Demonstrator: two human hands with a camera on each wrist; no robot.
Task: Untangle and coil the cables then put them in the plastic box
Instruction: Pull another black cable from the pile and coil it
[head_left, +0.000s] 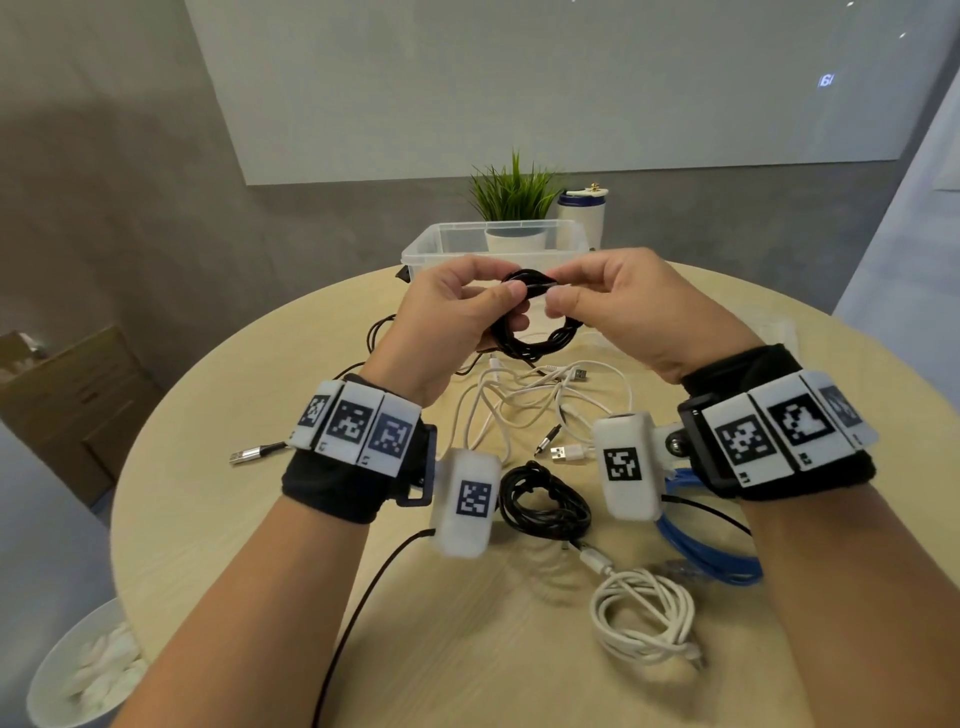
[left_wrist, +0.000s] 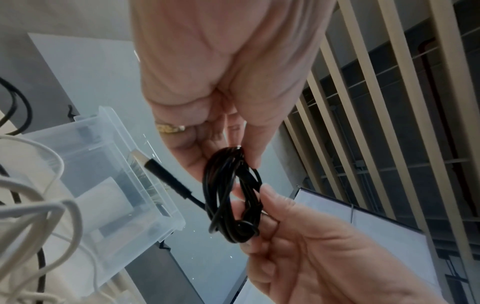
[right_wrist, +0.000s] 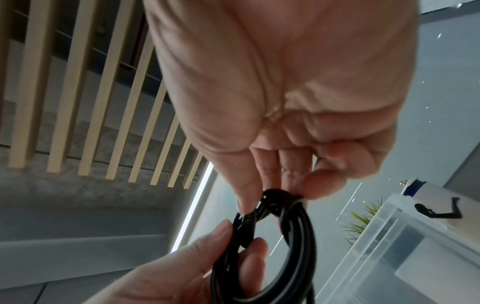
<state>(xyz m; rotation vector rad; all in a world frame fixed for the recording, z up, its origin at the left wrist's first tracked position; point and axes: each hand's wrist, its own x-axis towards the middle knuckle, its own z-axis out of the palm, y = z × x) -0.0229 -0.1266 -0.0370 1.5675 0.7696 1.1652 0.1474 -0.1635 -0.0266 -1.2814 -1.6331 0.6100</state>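
Both hands are up over the round table (head_left: 218, 467), working the same small black coil (head_left: 530, 317) held in the air just in front of the plastic box (head_left: 441, 244). The left hand (head_left: 447, 322) has its fingers curled through the loops with the thumb clamped on the near side, and the right hand (head_left: 623, 306) pinches the top of the coil between thumb and forefinger — from the left wrist view a black plug (left_wrist: 166, 174) with a metal tip sticks out sideways from the bundle. The box sits at the far edge of the table, open, with nothing I can make out inside it. Below the hands a loose tangle of white cables (head_left: 524, 400) lies spread on the tabletop. Nearer the person are three finished bundles: a black coiled cable (head_left: 545, 504) between the wrists, a white coil (head_left: 644, 618) near the table's front edge, and a blue cable (head_left: 717, 561) partly hidden under the right wrist. A silver plug (head_left: 249, 456) pokes out beside the left wristband. Behind the box stand a potted plant (head_left: 514, 202) and a white bottle (head_left: 582, 208) — both well back from the work.
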